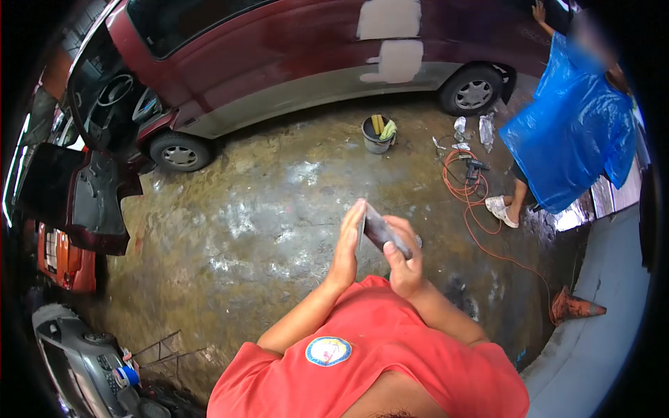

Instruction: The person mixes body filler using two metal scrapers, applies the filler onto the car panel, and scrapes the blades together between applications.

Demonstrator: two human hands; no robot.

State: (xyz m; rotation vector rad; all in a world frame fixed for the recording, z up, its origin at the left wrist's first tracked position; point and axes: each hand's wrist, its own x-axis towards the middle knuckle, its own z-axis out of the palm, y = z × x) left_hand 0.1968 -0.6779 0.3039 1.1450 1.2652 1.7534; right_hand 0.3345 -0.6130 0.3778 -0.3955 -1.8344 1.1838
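My right hand (pixel 404 259) is closed around a dark, flat smartphone (pixel 380 233), with the thumb lying across its near end. The phone is tilted, its far end leaning toward my left hand (pixel 345 247). That left hand is held upright, its fingers straight and together, the palm facing the phone. A thin pale edge shows between the palm and the phone; whether the palm presses on it, I cannot tell. Both hands are in front of my red shirt (pixel 418 348), above the wet floor.
A maroon van (pixel 279 63) with pale patches stands ahead. A bucket (pixel 377 136) with sponges and a cloth is beside it. To the right are a power tool (pixel 476 169), an orange cord (pixel 481 240), a traffic cone (pixel 577 306) and a person in a blue poncho (pixel 575 132).
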